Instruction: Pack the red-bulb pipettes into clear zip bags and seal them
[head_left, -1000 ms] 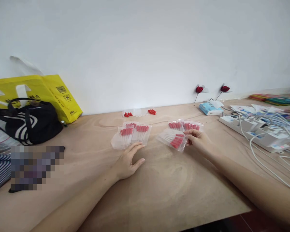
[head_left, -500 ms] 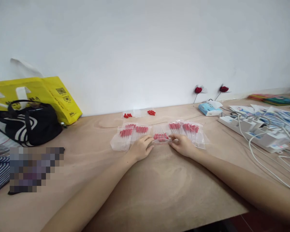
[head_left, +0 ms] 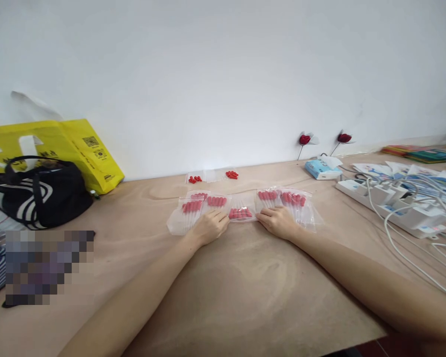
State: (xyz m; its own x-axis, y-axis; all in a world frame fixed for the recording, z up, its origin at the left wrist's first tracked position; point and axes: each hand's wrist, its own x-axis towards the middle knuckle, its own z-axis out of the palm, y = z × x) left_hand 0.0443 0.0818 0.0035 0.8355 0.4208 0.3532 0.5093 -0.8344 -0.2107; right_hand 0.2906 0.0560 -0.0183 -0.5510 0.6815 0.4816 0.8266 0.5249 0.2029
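A small clear zip bag [head_left: 241,203] lies flat in the middle, its near edge toward me. Thin pale sticks with red heads [head_left: 240,213] show inside, the red ends closest to my hands. My left hand [head_left: 210,227], fingers closed, grips the bag's near left corner. At the near right corner my right hand [head_left: 278,221] pinches the same edge with thumb and fingers. More filled bags surround it: a left bag [head_left: 191,210] and others beside it, and a right bag [head_left: 295,203] next to another. Their red heads point away from me.
Behind, loose red pieces [head_left: 232,174] lie on clear plastic by the wall. To the left are a yellow bag [head_left: 96,158] and a black bag [head_left: 63,193]. On the right stand a tissue pack [head_left: 322,168] and a power strip [head_left: 394,208] with tangled cables.
Both hands have shifted slightly left with the middle bag's near edge. That edge now lies flatter. The whole view has turned slightly.
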